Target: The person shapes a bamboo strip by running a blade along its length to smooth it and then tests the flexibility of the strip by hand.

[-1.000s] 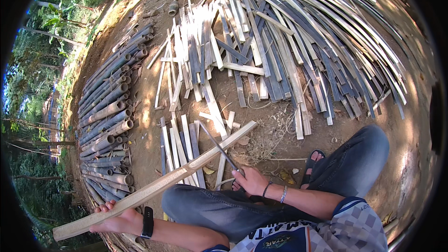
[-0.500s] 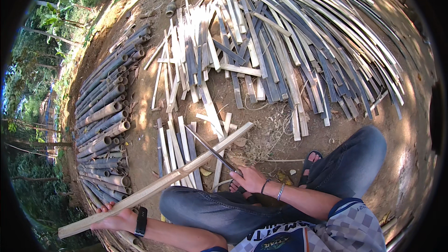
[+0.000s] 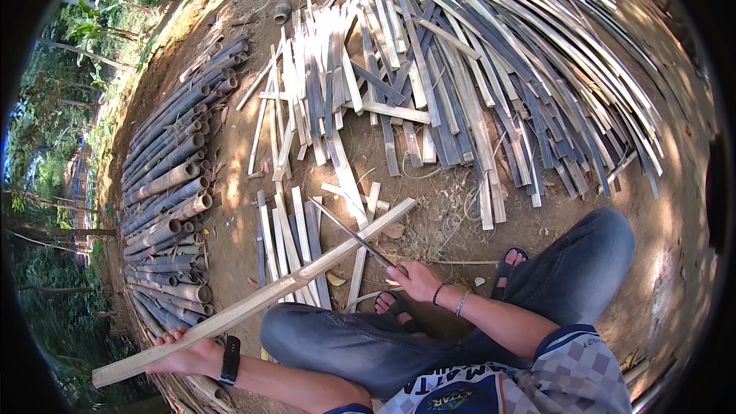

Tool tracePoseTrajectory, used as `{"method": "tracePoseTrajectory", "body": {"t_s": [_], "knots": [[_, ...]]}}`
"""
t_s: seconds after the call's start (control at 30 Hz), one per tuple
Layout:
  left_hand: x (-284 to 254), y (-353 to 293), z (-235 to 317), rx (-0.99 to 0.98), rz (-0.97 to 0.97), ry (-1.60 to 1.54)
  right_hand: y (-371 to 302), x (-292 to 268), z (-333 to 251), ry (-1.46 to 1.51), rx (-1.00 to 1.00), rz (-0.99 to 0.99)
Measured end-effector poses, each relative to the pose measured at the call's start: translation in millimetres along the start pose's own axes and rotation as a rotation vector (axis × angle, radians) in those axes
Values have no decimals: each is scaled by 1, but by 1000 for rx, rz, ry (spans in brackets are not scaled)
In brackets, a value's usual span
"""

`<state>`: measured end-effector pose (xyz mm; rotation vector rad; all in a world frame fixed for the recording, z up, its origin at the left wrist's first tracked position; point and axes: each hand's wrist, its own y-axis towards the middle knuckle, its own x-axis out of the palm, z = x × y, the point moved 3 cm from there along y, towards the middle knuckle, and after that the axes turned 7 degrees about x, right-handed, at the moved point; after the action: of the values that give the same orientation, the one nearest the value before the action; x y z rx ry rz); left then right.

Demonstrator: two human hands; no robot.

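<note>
My left hand (image 3: 186, 354) is closed around the near end of a long, pale bamboo strip (image 3: 253, 303), which slants up and to the right across my left knee. In my right hand (image 3: 420, 282) is the dark handle of a long-bladed knife (image 3: 337, 220). The blade points away to the left and crosses the strip near its far end. Whether the edge presses into the strip or only lies against it, I cannot tell.
Split bamboo strips (image 3: 284, 241) lie just beyond the held one. Larger heaps of strips (image 3: 460, 107) spread across the dirt ahead and right. Uncut bamboo poles (image 3: 172, 176) are stacked at left. Fibre shavings (image 3: 441, 238) litter the ground near my sandalled feet (image 3: 395, 310).
My right hand and the knife have shifted slightly away from me and to the right along the strip. The strip and my left hand have moved very little.
</note>
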<state>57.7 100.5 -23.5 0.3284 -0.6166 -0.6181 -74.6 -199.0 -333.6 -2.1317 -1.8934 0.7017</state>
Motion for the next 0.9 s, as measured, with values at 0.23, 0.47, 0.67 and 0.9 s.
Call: {"method": "tracePoseTrajectory", "body": {"t_s": [0.23,0.47,0.67,0.9], "knots": [[9,-6,5,24,28,32,20,0,34,31,221,134],[-1,5,-4,-5,20,31,14,3,29,28,89,78],[1,4,-3,9,39,25,30,-4,58,61,281,200],[-5,11,-5,-9,-1,10,31,-3,63,32,254,120]]}}
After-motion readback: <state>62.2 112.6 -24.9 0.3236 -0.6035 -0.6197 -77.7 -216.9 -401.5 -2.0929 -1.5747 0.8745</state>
